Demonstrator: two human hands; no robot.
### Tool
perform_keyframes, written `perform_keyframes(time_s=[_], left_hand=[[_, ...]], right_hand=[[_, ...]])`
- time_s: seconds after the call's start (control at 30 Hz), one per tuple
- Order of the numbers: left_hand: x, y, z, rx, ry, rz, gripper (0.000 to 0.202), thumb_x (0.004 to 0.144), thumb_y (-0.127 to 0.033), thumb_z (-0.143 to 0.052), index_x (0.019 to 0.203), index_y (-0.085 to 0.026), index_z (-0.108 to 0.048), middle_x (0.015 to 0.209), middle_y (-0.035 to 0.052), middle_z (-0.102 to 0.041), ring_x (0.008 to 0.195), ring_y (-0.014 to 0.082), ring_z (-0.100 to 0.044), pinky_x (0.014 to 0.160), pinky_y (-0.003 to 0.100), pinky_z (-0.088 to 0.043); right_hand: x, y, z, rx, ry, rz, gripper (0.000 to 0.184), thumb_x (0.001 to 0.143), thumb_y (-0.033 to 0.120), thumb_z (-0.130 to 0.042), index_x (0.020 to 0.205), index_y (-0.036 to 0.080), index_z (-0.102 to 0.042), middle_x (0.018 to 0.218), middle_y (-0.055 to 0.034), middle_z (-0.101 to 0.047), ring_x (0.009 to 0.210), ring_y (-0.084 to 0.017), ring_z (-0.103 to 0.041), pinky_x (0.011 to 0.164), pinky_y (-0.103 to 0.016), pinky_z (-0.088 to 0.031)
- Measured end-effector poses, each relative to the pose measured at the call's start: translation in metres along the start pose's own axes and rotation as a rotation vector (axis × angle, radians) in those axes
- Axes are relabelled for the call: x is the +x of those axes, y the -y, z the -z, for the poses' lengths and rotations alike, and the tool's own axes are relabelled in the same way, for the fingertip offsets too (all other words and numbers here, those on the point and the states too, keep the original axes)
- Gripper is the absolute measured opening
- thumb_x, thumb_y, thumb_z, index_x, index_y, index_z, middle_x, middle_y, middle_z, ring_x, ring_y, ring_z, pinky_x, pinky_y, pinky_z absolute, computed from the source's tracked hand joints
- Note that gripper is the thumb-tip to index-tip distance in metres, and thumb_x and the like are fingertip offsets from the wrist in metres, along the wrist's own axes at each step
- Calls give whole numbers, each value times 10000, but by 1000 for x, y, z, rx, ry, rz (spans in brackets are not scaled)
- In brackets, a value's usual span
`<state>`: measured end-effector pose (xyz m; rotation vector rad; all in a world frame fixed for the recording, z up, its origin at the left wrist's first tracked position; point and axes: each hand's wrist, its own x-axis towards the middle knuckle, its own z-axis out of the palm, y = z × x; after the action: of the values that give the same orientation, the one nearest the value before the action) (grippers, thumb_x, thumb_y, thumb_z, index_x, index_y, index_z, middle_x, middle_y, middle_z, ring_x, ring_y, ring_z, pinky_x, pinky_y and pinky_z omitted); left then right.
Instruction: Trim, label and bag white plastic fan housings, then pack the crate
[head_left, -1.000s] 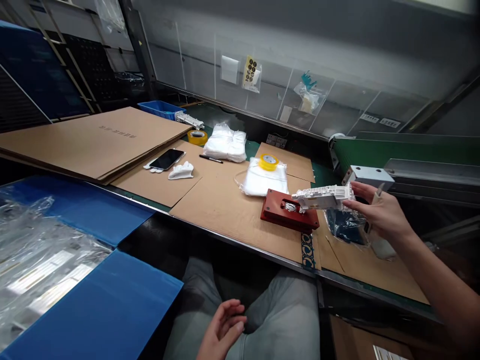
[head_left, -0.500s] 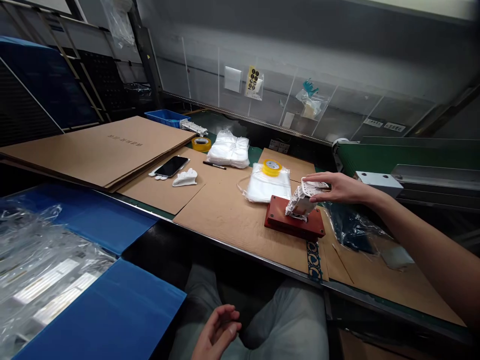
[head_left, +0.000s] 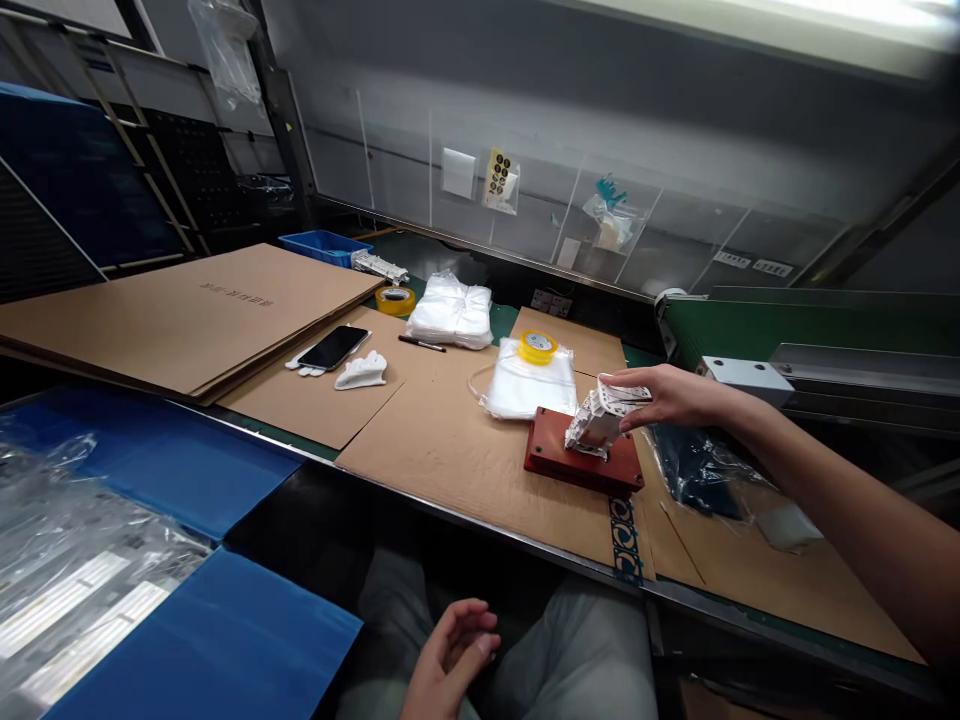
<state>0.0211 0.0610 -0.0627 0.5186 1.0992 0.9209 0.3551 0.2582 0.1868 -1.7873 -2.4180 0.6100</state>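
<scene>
My right hand (head_left: 664, 396) grips the upper end of a white plastic frame-like part (head_left: 598, 418). That part leans at a tilt, its lower end resting on a dark red block (head_left: 546, 440) with screws at its corners. My thumb is on the near side and the fingers reach over the top. Above my lap hangs my left hand (head_left: 454, 660), loosely curled, thumb apart from the fingers, with nothing visible in it. A blue patterned strip (head_left: 624, 540) lies at the table edge by the block.
Behind the block, a yellow tape roll (head_left: 538, 347) sits on white bags (head_left: 517, 385). Further left are a bag stack (head_left: 450, 312), a pen (head_left: 421, 344), a phone (head_left: 334, 348), a glove (head_left: 361, 371) and cardboard sheets (head_left: 180, 310). A blue box (head_left: 217, 640) with plastic-wrapped parts stands lower left.
The view has shifted slightly, moving the table items a little down and left. My left hand has moved slightly right; my right hand keeps its grip on the white part.
</scene>
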Motion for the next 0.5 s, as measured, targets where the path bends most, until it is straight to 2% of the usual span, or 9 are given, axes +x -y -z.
perform_keyframes(time_s=[0.07, 0.13, 0.2, 0.23, 0.3, 0.37, 0.43, 0.5], left_hand=[[0, -3, -13, -21, 61, -26, 512, 637, -532, -852, 999, -195, -723, 995, 105, -735, 909, 271, -698, 859, 393, -540], [-3, -3, -27, -67, 124, -37, 470, 666, -497, -843, 1001, -191, -717, 992, 108, -727, 900, 267, -697, 848, 396, -542], [-5, -3, -44, -149, 170, -51, 484, 680, -463, -845, 1051, -187, -701, 1024, 128, -718, 904, 274, -699, 835, 401, -545], [-6, -4, -54, -214, 178, -75, 533, 677, -454, -851, 1109, -192, -683, 1084, 145, -709, 948, 289, -698, 849, 409, -546], [-5, -12, -75, -378, 160, -172, 707, 652, -478, -867, 1261, -222, -613, 1293, 171, -640, 1147, 333, -646, 951, 432, -529], [-2, -23, -93, -538, 99, -260, 841, 636, -524, -868, 1367, -275, -537, 1466, 135, -535, 1351, 345, -510, 1087, 435, -462], [1, -32, -99, -635, 1, -255, 831, 673, -531, -842, 1403, -316, -507, 1490, 72, -534, 1422, 315, -438, 1153, 409, -411], [2, -35, -90, -660, -94, -173, 760, 729, -481, -813, 1408, -329, -509, 1412, 39, -614, 1402, 293, -471, 1146, 399, -429]], right_hand=[[-8, 4, 9, 55, -67, 9, 747, 659, 423, -865, 1350, 251, -638, 1338, -45, -672, 1235, -311, -619, 1098, -405, -459], [-20, 10, 16, 136, -219, 29, 797, 667, 423, -865, 1395, 245, -592, 1353, -54, -661, 1271, -297, -590, 1097, -404, -458], [-35, 20, 13, 314, -402, 16, 868, 667, 409, -876, 1447, 262, -527, 1381, -67, -637, 1300, -282, -566, 1070, -390, -482], [-43, 26, 5, 447, -454, -12, 876, 677, 408, -873, 1461, 273, -505, 1367, -75, -645, 1271, -273, -590, 1034, -383, -509], [-56, 39, -20, 734, -419, -98, 804, 730, 452, -832, 1448, 275, -515, 1273, -99, -695, 1108, -254, -684, 902, -369, -576], [-63, 49, -53, 881, -248, -183, 671, 790, 559, -744, 1363, 240, -601, 1159, -124, -735, 958, -248, -723, 753, -348, -598], [-58, 54, -83, 753, -131, -230, 565, 876, 632, -594, 1229, 202, -690, 1100, -131, -748, 951, -252, -716, 682, -316, -577], [-40, 52, -101, 407, -101, -218, 527, 967, 600, -440, 1104, 187, -737, 1064, -107, -757, 987, -245, -704, 720, -298, -559]])
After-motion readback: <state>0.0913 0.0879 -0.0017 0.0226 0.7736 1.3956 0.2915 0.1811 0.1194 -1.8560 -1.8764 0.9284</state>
